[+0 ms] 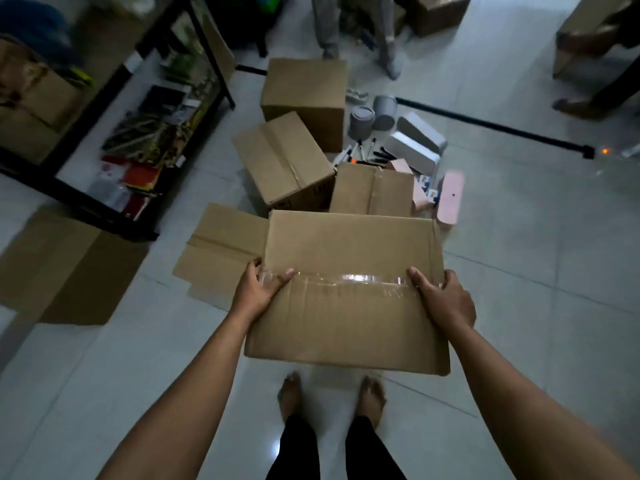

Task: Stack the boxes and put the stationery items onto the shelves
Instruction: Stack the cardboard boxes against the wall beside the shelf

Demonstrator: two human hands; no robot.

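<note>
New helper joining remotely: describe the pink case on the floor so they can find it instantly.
Start at the big taped box held in both hands. Past its far right corner, stationery lies scattered on the tiled floor. The pink case is the long, rounded one at the pile's near right edge; the similar cases beyond it are grey-white.

Pale tiled floor point(519, 306) under cardboard boxes point(282, 161), flattened cardboard point(69, 268), grey cups point(362, 121), scattered pens point(360, 150).

Blurred shelf point(194, 109) items unreadable; the held box point(349, 292) hides the floor.
</note>
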